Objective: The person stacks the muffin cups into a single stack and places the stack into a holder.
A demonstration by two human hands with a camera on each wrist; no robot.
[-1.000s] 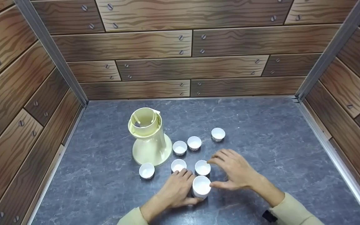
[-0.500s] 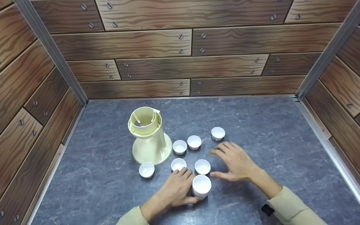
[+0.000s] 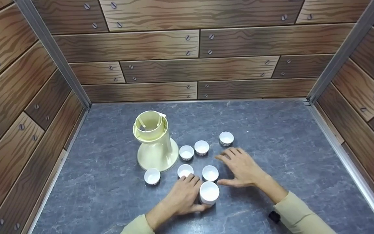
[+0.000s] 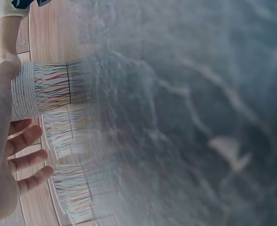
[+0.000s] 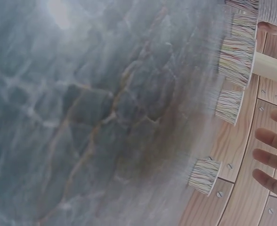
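A tall nested stack of white paper baking cups stands near the front middle of the table. My left hand holds it from the left, thumb at its front base. In the left wrist view, the stack shows ribbed rims and coloured wavy lines on its outside. A single cup sits right behind the stack; another cup is just beyond the left fingertips. My right hand hovers to the right of them, fingers and thumb spread, holding nothing. Its fingers are apart from the cups in the right wrist view.
A pale yellow-green machine with a round open top stands left of the cups. More single cups stand around: one in front of it, two to its right, one farther right. Wood-patterned walls enclose the table.
My right hand has pulled back from the stack and the cup behind it, moving slightly away from me. My left hand has stayed at the stack.
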